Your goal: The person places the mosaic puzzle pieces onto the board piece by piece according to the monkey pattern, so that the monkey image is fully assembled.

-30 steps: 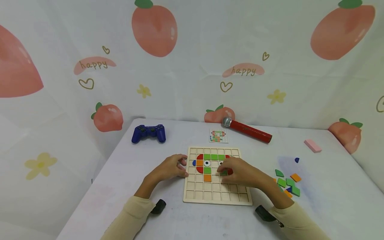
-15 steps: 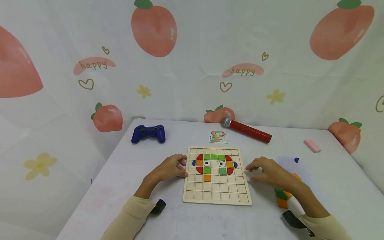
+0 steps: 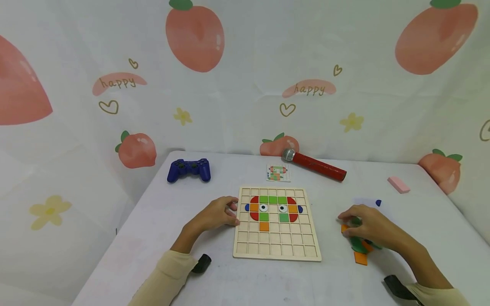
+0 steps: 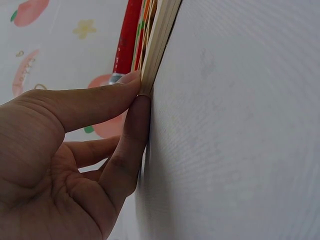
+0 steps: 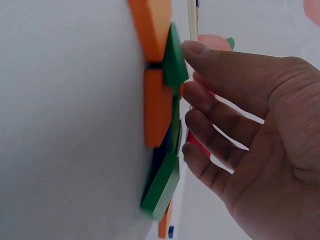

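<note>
A square wooden grid board (image 3: 275,250) lies mid-table, with red, green, orange and blue pieces and two eye pieces forming a face-like pattern. My left hand (image 3: 214,213) grips the board's left edge; in the left wrist view the thumb (image 4: 107,102) and a finger meet at its rim. To the right of the board, my right hand (image 3: 367,224) hovers over a loose pile of flat pieces, thumb and fingers apart. In the right wrist view a green piece (image 5: 174,62) and an orange piece (image 5: 157,112) lie by the fingertips. The hand hides part of the pile.
Behind the board lies a small pattern card (image 3: 278,173). A red microphone (image 3: 317,166) is to its right, and a blue game controller (image 3: 189,170) at the back left. A pink block (image 3: 399,185) and a single blue piece (image 3: 378,203) lie on the right side.
My right hand has moved from over the board rightward to the loose pieces, uncovering the pattern's right side. My left hand stays at the board's edge.
</note>
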The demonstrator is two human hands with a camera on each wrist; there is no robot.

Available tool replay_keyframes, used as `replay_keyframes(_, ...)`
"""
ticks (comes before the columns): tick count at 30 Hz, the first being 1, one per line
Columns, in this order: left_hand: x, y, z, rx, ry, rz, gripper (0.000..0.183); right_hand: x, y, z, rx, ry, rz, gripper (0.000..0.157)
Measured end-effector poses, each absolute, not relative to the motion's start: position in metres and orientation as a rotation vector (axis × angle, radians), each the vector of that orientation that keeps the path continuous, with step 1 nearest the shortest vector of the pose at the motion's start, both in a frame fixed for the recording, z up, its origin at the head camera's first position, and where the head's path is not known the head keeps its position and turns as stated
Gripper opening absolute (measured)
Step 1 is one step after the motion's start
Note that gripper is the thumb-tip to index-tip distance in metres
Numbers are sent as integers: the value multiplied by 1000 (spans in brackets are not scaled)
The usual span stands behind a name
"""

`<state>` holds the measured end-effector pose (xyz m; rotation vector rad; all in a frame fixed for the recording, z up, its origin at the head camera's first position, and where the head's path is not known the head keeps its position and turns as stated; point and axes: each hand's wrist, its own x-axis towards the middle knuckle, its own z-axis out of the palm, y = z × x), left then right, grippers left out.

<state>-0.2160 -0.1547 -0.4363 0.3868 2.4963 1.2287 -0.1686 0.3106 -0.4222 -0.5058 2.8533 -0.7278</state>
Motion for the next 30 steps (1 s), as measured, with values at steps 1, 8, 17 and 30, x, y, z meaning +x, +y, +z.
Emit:
replay_keyframes(1,-216,-155,-436,385,2498,1227,71,-168,312,-423,-504,2855,-719,41)
replay_keyframes(8,-216,-155,-437,381,2504,1223,71,-167,317,-422,-463,2828,-716,39)
replay_keyframes(17,-216,-156,-437,395,2490,1237,72,-169,322,-422,-427,2803,-694,31)
replay_keyframes(30,-216,-156,-436,389,2492,1234,74,-169,318,-421,-446,2798,-699,34)
